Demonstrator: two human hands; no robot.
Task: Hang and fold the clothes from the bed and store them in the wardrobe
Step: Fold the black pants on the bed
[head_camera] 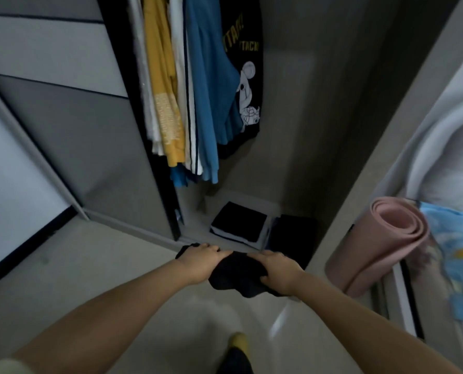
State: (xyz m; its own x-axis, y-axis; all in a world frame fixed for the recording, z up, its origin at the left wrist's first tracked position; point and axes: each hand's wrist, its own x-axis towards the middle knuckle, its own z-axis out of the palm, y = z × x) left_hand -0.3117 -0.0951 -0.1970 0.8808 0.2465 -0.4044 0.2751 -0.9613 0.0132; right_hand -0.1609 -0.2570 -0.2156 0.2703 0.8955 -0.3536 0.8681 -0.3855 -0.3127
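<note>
A folded black garment (pixel 237 273) is carried in front of me, above the floor by the open wardrobe (pixel 292 130). My left hand (pixel 200 261) grips its left end and my right hand (pixel 277 271) grips its right side, thumb underneath. On the wardrobe's bottom shelf lie a stack of folded dark clothes (pixel 239 221) and a second dark pile (pixel 292 233) to its right. Above them hang a yellow garment (pixel 165 85), a blue one (pixel 206 98) and a black printed shirt (pixel 247 76).
The sliding wardrobe door (pixel 71 125) stands at the left. A rolled pink mat (pixel 381 241) leans at the right, next to a blue patterned cloth (pixel 457 255) and white bedding (pixel 446 147). My foot in a yellow slipper (pixel 238 341) stands on the pale floor.
</note>
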